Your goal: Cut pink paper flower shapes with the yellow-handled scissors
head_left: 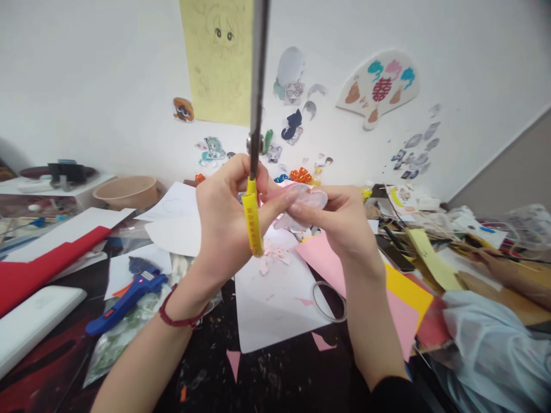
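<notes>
Both hands meet at the centre, above a white sheet [275,315] with pink scraps on it. My left hand [235,218] is closed, its thumb and fingers pinching the left edge of a small pale pink cutout [313,198] with rounded edges. A tool with yellow tape [252,223] round its handle and a long dark metal shaft stands upright in front of that hand; whether the fingers grip it is unclear. My right hand [350,221] pinches the cutout from the right, its other fingers partly hidden behind.
A blue glue gun [129,298], white block [41,321] and red sheet [55,261] lie left. Pink paper [325,258], a tape ring [316,301] and a phone [395,254] are right. Another person's hand [508,269] and pale sleeve [495,344] are far right.
</notes>
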Motion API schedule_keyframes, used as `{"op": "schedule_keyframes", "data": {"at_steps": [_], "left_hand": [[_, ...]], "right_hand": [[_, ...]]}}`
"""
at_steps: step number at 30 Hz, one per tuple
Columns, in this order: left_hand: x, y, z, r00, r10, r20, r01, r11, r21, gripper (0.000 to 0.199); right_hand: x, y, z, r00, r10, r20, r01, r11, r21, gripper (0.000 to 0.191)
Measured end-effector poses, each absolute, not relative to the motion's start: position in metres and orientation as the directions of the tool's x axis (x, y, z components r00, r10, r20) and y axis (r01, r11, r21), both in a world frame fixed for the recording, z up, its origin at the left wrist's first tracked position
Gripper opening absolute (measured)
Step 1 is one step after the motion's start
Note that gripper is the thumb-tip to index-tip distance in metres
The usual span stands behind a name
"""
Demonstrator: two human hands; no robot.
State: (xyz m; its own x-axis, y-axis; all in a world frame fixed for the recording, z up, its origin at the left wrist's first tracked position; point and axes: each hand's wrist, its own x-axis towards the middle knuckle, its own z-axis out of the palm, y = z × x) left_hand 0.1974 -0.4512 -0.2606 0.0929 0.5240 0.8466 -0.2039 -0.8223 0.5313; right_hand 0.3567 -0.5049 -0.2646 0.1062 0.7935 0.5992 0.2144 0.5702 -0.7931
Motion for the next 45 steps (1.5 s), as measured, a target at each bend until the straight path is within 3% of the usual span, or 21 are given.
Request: {"op": "schedule_keyframes", "data": {"at_steps": [4,12,19,36,45], "left_hand": [[0.202,-0.452,-0.263,0.020,0.568,0.823,-0.296,-0.783,0.547,0.041],[0.210,-0.451,-0.268,0.007,0.736,0.677,-0.494,-0.586,0.642,0.041],[0.222,-0.446,-0.273,0.026,0.783,0.622,-0.632,-0.469,0.617,0.041],[0.224,-0.446,-0.278,-0.037,0.733,0.680,-0.508,-0.599,0.619,0.042],[0.221,-0.452,-0.276,0.012,0.745,0.667,-0.503,-0.572,0.648,0.044]], "right_hand": [[0.351,-0.499,-0.268,0.154,0.744,0.650,0.148,0.633,-0.760,0.016],[0.345,-0.499,-0.267,0.254,0.601,0.758,0.234,0.722,-0.651,0.002],[0.341,-0.498,-0.271,0.356,0.491,0.795,0.305,0.743,-0.595,0.006],[0.341,-0.501,-0.269,0.378,0.464,0.802,0.337,0.738,-0.585,0.010],[0.346,-0.498,-0.270,0.308,0.616,0.725,0.243,0.685,-0.686,0.015]]}}
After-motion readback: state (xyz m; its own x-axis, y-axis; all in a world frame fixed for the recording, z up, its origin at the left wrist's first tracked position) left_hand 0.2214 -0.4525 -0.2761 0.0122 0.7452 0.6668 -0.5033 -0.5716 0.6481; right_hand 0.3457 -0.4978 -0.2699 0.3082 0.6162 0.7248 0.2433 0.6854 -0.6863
